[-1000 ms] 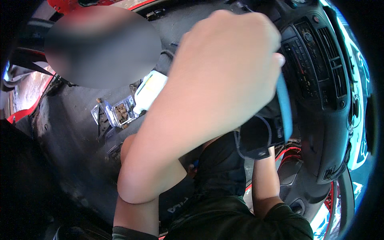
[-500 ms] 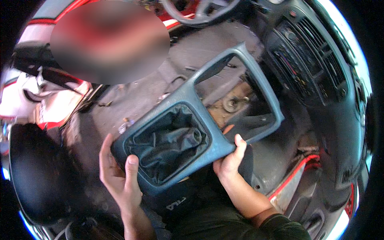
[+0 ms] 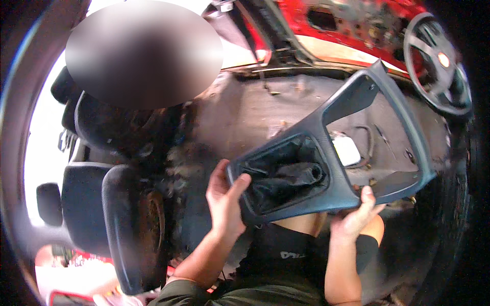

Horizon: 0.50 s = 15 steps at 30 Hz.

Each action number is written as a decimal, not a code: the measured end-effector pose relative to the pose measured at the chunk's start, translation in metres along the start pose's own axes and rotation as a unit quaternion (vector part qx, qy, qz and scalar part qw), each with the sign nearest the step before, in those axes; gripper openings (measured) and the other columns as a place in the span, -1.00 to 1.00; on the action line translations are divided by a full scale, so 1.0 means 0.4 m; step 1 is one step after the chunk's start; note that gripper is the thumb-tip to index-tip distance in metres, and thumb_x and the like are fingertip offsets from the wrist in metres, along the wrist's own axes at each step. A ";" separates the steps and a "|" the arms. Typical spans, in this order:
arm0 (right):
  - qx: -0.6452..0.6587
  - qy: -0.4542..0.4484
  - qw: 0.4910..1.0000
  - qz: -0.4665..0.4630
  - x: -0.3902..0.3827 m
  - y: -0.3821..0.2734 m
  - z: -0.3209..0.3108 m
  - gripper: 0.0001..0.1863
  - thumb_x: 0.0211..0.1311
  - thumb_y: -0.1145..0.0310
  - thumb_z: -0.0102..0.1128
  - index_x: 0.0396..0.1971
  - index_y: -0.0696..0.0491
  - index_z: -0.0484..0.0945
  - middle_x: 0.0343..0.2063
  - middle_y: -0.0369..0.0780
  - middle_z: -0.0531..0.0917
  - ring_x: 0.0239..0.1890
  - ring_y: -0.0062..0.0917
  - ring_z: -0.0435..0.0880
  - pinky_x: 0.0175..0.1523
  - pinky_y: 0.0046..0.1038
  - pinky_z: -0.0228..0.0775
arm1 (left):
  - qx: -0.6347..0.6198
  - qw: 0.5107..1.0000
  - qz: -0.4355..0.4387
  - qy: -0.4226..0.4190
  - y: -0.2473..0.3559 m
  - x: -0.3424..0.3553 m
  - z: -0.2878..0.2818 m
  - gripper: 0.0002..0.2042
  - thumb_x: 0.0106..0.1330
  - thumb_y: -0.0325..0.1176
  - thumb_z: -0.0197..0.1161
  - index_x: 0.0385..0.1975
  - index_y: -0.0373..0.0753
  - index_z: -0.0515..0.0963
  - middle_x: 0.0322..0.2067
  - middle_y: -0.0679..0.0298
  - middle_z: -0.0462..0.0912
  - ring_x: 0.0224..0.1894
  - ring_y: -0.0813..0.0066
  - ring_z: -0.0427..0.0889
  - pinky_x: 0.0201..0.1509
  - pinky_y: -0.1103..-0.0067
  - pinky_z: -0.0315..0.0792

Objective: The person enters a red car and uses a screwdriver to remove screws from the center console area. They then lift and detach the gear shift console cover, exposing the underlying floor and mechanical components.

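A dark blue-grey center console trim (image 3: pixel 338 168) is held up in front of me, tilted, inside a car. A black gear shift boot (image 3: pixel 291 176) sags in its smaller opening; the larger opening on the right is bare, with the floor seen through it. My left hand (image 3: pixel 227 199) grips the narrow left end, thumb on top and fingers round the outer side. At the near edge, by the bar between the two openings, my right hand (image 3: pixel 354 217) is closed on the frame with its thumb up. Its other fingers are partly hidden underneath.
At the upper right stands a steering wheel (image 3: pixel 431 48), beside a red metal door panel (image 3: pixel 357 30). Dark car seats (image 3: pixel 87 209) fill the left. Beyond the trim, a white object (image 3: pixel 347 151) and a thin dark tool (image 3: pixel 384 137) lie on the worn floor (image 3: pixel 219 115).
My view has swung left: the dashboard has gone out of sight, and seats now show. The trim sits farther right in the picture, still in both hands.
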State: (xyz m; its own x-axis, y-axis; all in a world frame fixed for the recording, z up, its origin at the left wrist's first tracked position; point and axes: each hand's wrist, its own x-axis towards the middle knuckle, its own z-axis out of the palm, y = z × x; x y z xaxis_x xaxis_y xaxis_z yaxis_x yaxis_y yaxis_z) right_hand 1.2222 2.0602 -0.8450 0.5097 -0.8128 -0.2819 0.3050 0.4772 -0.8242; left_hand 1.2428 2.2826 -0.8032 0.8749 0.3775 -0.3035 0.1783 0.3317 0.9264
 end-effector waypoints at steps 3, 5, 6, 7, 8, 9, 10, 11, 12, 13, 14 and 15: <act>-0.042 -0.089 0.994 -0.047 -0.001 -0.020 0.056 -0.27 0.21 0.40 0.28 0.39 0.00 0.21 0.10 -0.21 0.43 0.03 -0.43 0.51 0.13 -0.29 0.50 | -0.002 0.999 -0.028 0.028 -0.035 -0.036 -0.047 -0.32 0.28 -0.55 0.41 0.38 -0.37 0.24 0.09 0.14 0.58 0.10 0.35 0.60 0.29 0.45 0.46; -0.051 -0.162 0.983 -0.066 0.001 -0.002 0.098 -0.24 0.20 0.41 0.30 0.40 0.02 0.20 0.11 -0.21 0.43 0.04 -0.45 0.50 0.14 -0.32 0.48 | -0.037 0.996 -0.077 0.041 -0.023 -0.039 -0.074 -0.39 0.34 -0.50 0.37 0.35 -0.30 0.26 0.05 0.13 0.58 0.08 0.28 0.63 0.19 0.36 0.56; -0.055 -0.197 0.976 -0.076 0.004 0.004 0.119 -0.22 0.19 0.41 0.31 0.41 0.03 0.19 0.11 -0.21 0.43 0.04 -0.46 0.50 0.14 -0.34 0.47 | -0.062 0.991 -0.110 0.049 -0.013 -0.034 -0.086 -0.41 0.35 -0.49 0.36 0.33 -0.28 0.27 0.03 0.12 0.58 0.06 0.27 0.65 0.15 0.33 0.60; -0.059 -0.223 0.971 -0.065 0.003 0.018 0.139 -0.15 0.18 0.44 0.35 0.45 0.05 0.13 0.20 -0.17 0.39 0.13 -0.44 0.46 0.25 -0.35 0.39 | -0.087 0.985 -0.142 0.054 -0.007 -0.031 -0.098 -0.43 0.35 -0.48 0.36 0.32 -0.27 0.27 0.02 0.12 0.59 0.04 0.25 0.66 0.10 0.29 0.63; -0.098 -0.241 0.963 -0.074 -0.007 0.027 0.168 -0.07 0.15 0.43 0.40 0.48 0.08 0.05 0.23 -0.14 0.35 0.17 -0.41 0.44 0.31 -0.34 0.33 | -0.121 0.983 -0.136 0.036 -0.031 -0.016 -0.128 -0.58 0.45 -0.39 0.24 0.24 -0.27 0.34 -0.01 0.07 0.62 -0.01 0.16 0.70 0.01 0.18 0.68; -0.139 -0.259 0.952 -0.081 -0.018 0.042 0.194 0.02 0.13 0.43 0.45 0.51 0.11 -0.02 0.26 -0.11 0.31 0.21 -0.38 0.42 0.36 -0.33 0.27 | -0.148 0.977 -0.150 0.042 -0.045 -0.008 -0.158 -0.62 0.47 -0.36 0.20 0.22 -0.27 0.37 -0.02 0.05 0.64 -0.03 0.14 0.71 0.01 0.17 0.68; -0.147 -0.291 0.942 -0.079 -0.021 0.064 0.214 0.11 0.12 0.38 0.52 0.53 0.11 -0.10 0.36 -0.05 0.25 0.32 -0.31 0.35 0.43 -0.31 0.19 | -0.177 0.969 -0.166 0.039 -0.054 0.003 -0.179 -0.65 0.48 -0.34 0.17 0.20 -0.27 0.40 -0.03 0.03 0.65 -0.04 0.11 0.72 0.01 0.16 0.67; -0.205 -0.330 0.918 -0.083 -0.015 0.085 0.214 0.11 0.16 0.37 0.51 0.55 0.11 -0.13 0.45 0.01 0.15 0.40 -0.25 0.29 0.47 -0.29 0.13 | -0.204 0.961 -0.182 0.034 -0.073 0.019 -0.205 -0.67 0.50 -0.31 0.13 0.18 -0.27 0.42 -0.03 0.01 0.66 -0.05 0.09 0.72 0.01 0.14 0.67; -0.208 -0.367 0.905 -0.056 -0.018 0.112 0.212 0.10 0.18 0.36 0.49 0.55 0.09 -0.13 0.47 0.03 0.12 0.41 -0.24 0.27 0.47 -0.28 0.13 | -0.207 0.946 -0.232 0.091 -0.132 0.052 -0.265 -0.65 0.54 -0.18 0.01 0.14 -0.25 0.49 -0.01 0.02 0.68 -0.01 0.01 0.70 0.10 0.03 0.61; -0.214 -0.398 0.891 -0.036 -0.008 0.129 0.212 0.08 0.21 0.35 0.48 0.55 0.08 -0.13 0.49 0.04 0.09 0.42 -0.24 0.26 0.48 -0.27 0.13 | -0.219 0.938 -0.251 0.094 -0.150 0.072 -0.275 -0.63 0.54 -0.15 0.00 0.15 -0.25 0.50 0.02 0.03 0.67 0.02 0.00 0.68 0.14 0.00 0.57; -0.230 -0.412 0.882 0.014 -0.009 0.130 0.202 0.06 0.23 0.37 0.46 0.55 0.06 -0.12 0.49 0.05 0.08 0.42 -0.22 0.27 0.46 -0.25 0.16 | -0.228 0.930 -0.270 0.100 -0.160 0.081 -0.287 -0.60 0.54 -0.11 -0.01 0.15 -0.25 0.51 0.04 0.04 0.66 0.05 -0.02 0.67 0.18 -0.03 0.53; -0.247 -0.422 0.870 0.066 -0.011 0.128 0.178 0.03 0.25 0.39 0.45 0.56 0.04 -0.10 0.50 0.06 0.08 0.42 -0.21 0.28 0.45 -0.23 0.19 | -0.236 0.921 -0.291 0.107 -0.172 0.087 -0.302 -0.58 0.53 -0.08 -0.02 0.16 -0.24 0.51 0.07 0.06 0.65 0.09 -0.03 0.65 0.22 -0.06 0.50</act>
State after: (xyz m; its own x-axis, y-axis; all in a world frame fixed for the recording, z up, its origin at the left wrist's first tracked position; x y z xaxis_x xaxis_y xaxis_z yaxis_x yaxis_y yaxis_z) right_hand 1.2929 2.1120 -0.8508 0.9867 -0.1269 -0.1012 -0.0779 0.1772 -0.9811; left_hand 1.2068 2.3773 -0.9042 0.5744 0.1618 -0.8024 0.3297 0.8515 0.4077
